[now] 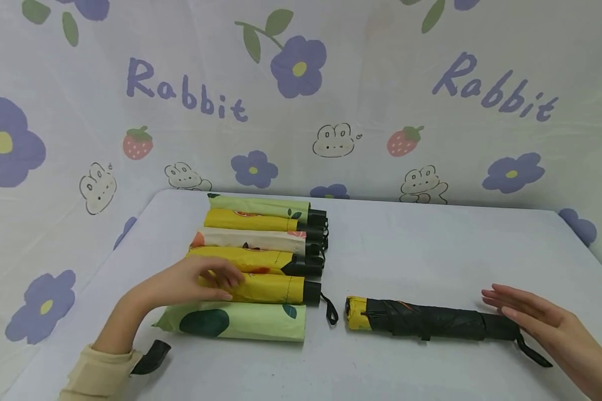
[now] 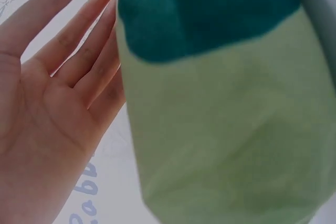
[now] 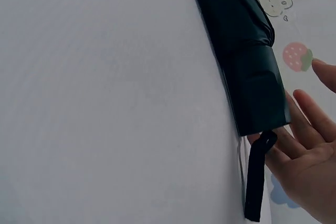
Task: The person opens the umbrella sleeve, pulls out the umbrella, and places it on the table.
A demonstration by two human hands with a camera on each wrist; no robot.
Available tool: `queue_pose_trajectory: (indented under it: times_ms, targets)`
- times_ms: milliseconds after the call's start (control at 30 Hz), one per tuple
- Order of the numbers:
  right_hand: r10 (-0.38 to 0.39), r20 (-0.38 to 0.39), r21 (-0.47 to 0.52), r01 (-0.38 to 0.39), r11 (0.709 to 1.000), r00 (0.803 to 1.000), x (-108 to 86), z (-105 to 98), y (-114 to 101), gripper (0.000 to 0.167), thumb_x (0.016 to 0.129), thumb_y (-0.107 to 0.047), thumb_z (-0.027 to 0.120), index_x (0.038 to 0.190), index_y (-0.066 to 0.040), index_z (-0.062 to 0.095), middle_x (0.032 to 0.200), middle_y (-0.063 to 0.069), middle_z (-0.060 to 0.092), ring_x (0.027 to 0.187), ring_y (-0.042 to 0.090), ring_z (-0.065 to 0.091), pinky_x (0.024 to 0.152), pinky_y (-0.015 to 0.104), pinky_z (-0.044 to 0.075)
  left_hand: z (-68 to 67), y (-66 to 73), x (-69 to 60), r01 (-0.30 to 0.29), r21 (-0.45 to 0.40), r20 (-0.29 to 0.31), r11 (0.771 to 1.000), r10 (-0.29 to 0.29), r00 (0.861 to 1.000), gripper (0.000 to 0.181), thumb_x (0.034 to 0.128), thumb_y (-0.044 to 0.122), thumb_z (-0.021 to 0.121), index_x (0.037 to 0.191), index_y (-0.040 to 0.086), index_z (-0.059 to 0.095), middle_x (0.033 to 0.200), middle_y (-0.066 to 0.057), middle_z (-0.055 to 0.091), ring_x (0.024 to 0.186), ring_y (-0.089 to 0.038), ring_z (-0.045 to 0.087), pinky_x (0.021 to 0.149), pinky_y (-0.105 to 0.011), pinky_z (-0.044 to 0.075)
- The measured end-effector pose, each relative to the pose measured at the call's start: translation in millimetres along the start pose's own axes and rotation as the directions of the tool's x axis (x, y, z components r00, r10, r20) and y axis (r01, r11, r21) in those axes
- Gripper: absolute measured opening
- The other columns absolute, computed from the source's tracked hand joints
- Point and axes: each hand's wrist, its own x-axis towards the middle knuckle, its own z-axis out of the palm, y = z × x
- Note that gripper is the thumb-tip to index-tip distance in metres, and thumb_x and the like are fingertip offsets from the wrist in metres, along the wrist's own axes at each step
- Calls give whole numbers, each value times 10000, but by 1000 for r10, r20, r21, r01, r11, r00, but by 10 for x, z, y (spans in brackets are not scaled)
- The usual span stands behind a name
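A black folded umbrella with a yellow end lies on the white table, its handle and wrist strap toward the right. My right hand is beside that handle, fingers extended and holding nothing; the right wrist view shows the strap hanging in front of the fingers. My left hand hovers at the yellow sleeved umbrella, fingers loosely bent; whether it touches is unclear. Just nearer lies a light green sleeve with dark green patches, no handle showing. It fills much of the left wrist view, beside the open palm.
Behind the left hand, several sleeved umbrellas lie in a row, among them a cream one and a light green one, black handles to the right. A dark curved piece shows by the left cuff. A printed cloth hangs behind the table.
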Motion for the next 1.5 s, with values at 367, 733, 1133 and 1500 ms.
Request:
queue_pose_trajectory:
  times_ms: [367, 733, 1133, 1500]
  targets:
    - [-69, -21, 51, 70, 996, 997, 123, 69, -239, 508, 1052, -343, 408, 1523, -169, 329, 1415, -157, 541, 1193, -173, 500, 842, 20, 417, -110, -111, 18, -72, 138, -107, 988, 87, 990, 355, 843, 281, 765, 1165, 168, 664, 1161, 37, 683, 1110, -158, 636, 1001, -431, 506]
    - [-178, 5, 141, 176, 974, 984, 262, 241, -509, 459, 1050, -240, 438, 1494, -139, 383, 1446, -29, 540, 1238, -63, 542, 933, 55, 441, -80, -231, 27, -2, 147, -109, 989, 19, 994, 394, 857, 312, 747, 1220, 181, 665, 1189, 24, 663, 1100, -160, 598, 983, -333, 504]
    - [-192, 44, 227, 177, 958, 980, 443, 512, -754, 444, 1036, -257, 477, 1469, -175, 425, 1451, 22, 535, 1259, 43, 568, 962, 92, 451, -55, -295, 48, -8, 162, -91, 987, 23, 996, 359, 867, 295, 738, 1206, 202, 666, 1203, 35, 658, 1131, -164, 588, 1010, -330, 484]
    - [-178, 81, 211, 158, 965, 981, 624, 785, -957, 473, 1003, -365, 529, 1445, -214, 458, 1459, 77, 524, 1233, 16, 578, 945, 92, 447, -51, -291, 42, 1, 163, -85, 987, 13, 996, 337, 865, 249, 743, 1192, 224, 667, 1209, 36, 656, 1130, -167, 588, 996, -303, 487]
